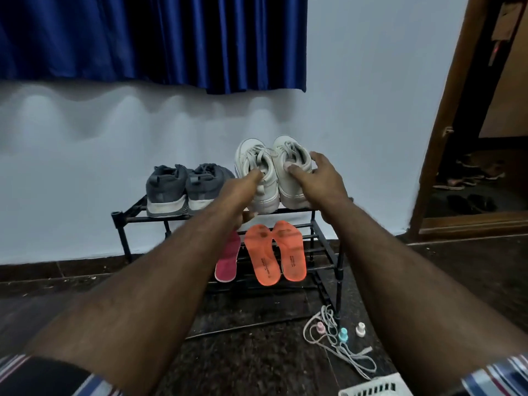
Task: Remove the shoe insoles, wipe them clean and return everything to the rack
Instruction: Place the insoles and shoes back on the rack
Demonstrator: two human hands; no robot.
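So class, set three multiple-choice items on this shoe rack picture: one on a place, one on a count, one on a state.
1. Where do the orange insoles lie?
A. top shelf
B. lower shelf
C. basket

2. How many shoes stand on the rack?
A. two
B. four
C. six

3. What is the right hand doing?
A. hanging idle
B. wiping an insole
C. gripping a white shoe

Answers: 1 B, they rest on the bars under the top shelf. 2 B, two grey, two white. 3 C, thumb and fingers curl round it.
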